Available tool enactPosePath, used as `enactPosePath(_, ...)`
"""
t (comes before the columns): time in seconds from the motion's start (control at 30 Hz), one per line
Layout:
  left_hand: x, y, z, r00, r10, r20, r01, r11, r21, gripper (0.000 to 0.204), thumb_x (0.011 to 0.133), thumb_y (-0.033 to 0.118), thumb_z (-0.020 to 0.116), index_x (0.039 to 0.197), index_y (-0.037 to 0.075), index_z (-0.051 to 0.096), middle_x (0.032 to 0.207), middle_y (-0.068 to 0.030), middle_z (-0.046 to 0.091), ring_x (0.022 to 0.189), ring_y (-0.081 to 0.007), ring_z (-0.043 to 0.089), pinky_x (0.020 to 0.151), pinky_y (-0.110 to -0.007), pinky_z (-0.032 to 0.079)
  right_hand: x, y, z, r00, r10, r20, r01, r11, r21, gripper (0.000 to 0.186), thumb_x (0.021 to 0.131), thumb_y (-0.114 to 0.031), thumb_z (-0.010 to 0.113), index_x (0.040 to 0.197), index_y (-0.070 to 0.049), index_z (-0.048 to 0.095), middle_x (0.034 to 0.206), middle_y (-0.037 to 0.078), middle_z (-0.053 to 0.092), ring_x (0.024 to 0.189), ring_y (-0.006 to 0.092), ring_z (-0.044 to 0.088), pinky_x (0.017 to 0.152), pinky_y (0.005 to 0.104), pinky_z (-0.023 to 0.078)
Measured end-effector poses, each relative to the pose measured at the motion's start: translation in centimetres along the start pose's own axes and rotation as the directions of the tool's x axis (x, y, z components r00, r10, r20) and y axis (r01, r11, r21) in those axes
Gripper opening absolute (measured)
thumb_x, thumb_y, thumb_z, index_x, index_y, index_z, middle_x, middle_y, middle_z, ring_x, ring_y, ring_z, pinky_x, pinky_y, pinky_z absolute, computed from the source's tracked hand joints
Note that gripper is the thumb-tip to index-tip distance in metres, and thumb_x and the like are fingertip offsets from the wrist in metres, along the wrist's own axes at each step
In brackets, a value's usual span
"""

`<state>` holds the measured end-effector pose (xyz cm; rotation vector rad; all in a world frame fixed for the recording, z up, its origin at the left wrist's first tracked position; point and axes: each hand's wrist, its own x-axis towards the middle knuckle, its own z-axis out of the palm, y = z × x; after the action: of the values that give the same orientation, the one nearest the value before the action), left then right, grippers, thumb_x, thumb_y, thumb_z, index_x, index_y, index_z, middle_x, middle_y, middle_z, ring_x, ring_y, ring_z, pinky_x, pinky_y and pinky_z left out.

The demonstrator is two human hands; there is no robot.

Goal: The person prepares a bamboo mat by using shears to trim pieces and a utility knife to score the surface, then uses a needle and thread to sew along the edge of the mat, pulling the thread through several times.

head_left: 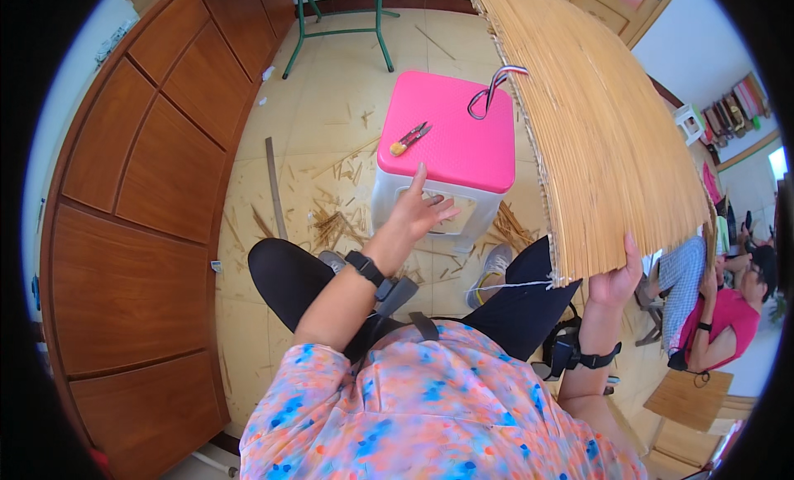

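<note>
My right hand (616,280) grips the lower edge of a large straw mat (604,141), its thumb on the face towards me. The mat stands tilted on my right, and a white string trails from its near corner. A striped cord loop (490,95) hangs from its left edge. My left hand (423,211) is empty, fingers apart, just in front of a stool with a pink top (447,95) and white sides. Thread snips (411,138) with a yellowish wrapped part lie on the stool top, just beyond that hand.
Cut straw bits (331,228) litter the tiled floor around the stool, with a long flat strip (275,182) to the left. Wooden cabinets (141,273) line the left side. A green metal frame (343,33) stands at the back. On the right sits another person (728,331) in pink.
</note>
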<state>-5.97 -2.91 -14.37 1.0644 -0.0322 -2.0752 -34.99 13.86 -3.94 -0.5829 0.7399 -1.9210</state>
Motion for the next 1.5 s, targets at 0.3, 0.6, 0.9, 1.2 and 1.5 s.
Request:
enactPosePath(0.3, 3.8, -0.1, 1.4, 0.980, 0.165, 0.108, -0.157, 0.984, -0.080, 0.068, 0.089, 0.042, 0.068, 0.141, 0.011, 0.038, 0.135, -0.0235, 0.042, 0.116, -0.0423, 0.050, 0.092, -0.055, 0.052, -1.2, -2.0, -4.3, 0.998, 0.034, -0.043, -0.035, 0.999, -0.016, 0.052, 0.096, -0.016, 0.051, 0.142, 0.003, 0.037, 0.136, 0.018, 0.054, 0.121, 0.0304, 0.056, 0.103, 0.0453, 0.046)
enactPosePath(0.6, 5.9, 3.0, 0.1, 0.947, 0.318, -0.046, -0.321, 0.944, -0.080, 0.064, 0.084, 0.038, 0.073, 0.134, 0.009, 0.044, 0.134, -0.0208, 0.043, 0.116, -0.0394, 0.052, 0.091, -0.054, 0.054, -1.2, -2.3, -4.1, 0.999, 0.045, 0.012, -0.045, 0.999, 0.025, 0.053, 0.096, -0.017, 0.051, 0.143, 0.001, 0.035, 0.138, 0.018, 0.051, 0.124, 0.0307, 0.054, 0.105, 0.0459, 0.044)
enactPosePath(0.9, 9.0, 12.9, -4.0, 0.877, 0.446, -0.179, -0.476, 0.857, -0.196, 0.075, 0.078, 0.036, 0.078, 0.135, 0.007, 0.039, 0.141, -0.0275, 0.025, 0.128, -0.0444, 0.037, 0.096, -0.063, 0.048, -0.2, -1.8, -4.5, 0.996, 0.009, -0.091, -0.014, 0.999, -0.045, 0.054, 0.095, -0.017, 0.053, 0.143, 0.000, 0.035, 0.138, 0.018, 0.051, 0.125, 0.0309, 0.053, 0.105, 0.0469, 0.043)
enactPosePath(1.2, 9.6, 24.7, -10.1, 0.767, 0.598, -0.231, -0.640, 0.737, -0.216, 0.077, 0.078, 0.036, 0.077, 0.134, 0.003, 0.038, 0.136, -0.0273, 0.034, 0.125, -0.0439, 0.036, 0.099, -0.066, 0.045, 1.3, -0.5, -5.1, 0.990, 0.104, -0.094, -0.106, 0.994, -0.018, 0.055, 0.094, -0.017, 0.053, 0.143, 0.000, 0.036, 0.138, 0.018, 0.051, 0.125, 0.0317, 0.052, 0.105, 0.0468, 0.043)
enactPosePath(1.5, 7.4, 32.4, -15.0, 0.721, 0.624, -0.301, -0.686, 0.703, -0.187, 0.077, 0.083, 0.042, 0.070, 0.137, -0.003, 0.038, 0.139, -0.0249, 0.038, 0.129, -0.0415, 0.037, 0.105, -0.054, 0.045, 2.7, 0.8, -3.9, 0.985, 0.140, -0.102, -0.147, 0.987, -0.068, 0.054, 0.092, -0.016, 0.054, 0.141, 0.001, 0.038, 0.136, 0.017, 0.053, 0.122, 0.0308, 0.055, 0.103, 0.0451, 0.045)
